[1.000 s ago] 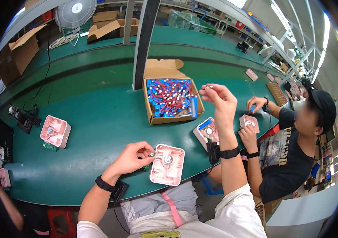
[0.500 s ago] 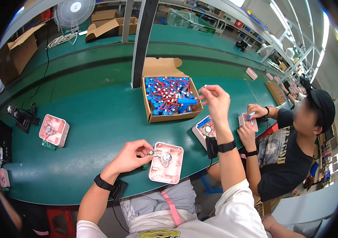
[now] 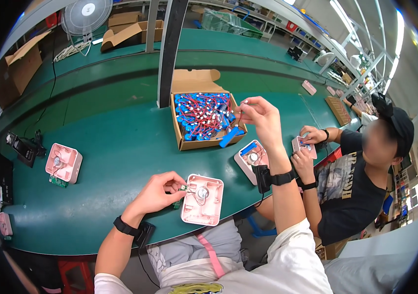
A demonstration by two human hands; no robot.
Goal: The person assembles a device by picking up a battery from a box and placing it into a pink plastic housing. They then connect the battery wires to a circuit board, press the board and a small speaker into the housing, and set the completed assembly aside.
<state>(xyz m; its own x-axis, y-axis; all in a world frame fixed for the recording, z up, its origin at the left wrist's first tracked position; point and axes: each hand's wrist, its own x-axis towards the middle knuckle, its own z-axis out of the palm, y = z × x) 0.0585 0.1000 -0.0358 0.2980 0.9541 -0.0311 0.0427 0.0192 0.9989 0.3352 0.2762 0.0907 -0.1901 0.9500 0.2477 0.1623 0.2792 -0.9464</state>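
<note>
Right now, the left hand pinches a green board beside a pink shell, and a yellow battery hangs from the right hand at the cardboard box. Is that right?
The colour is wrong: the head view shows a blue battery hanging from the right hand at the cardboard box. The left hand does pinch a green board beside a pink shell.

head (left fisheye) | from above wearer's lap (image 3: 182, 250) | faces down, outward over green bench (image 3: 113, 161) | near left hand (image 3: 162, 192), right hand (image 3: 264, 120)
</note>
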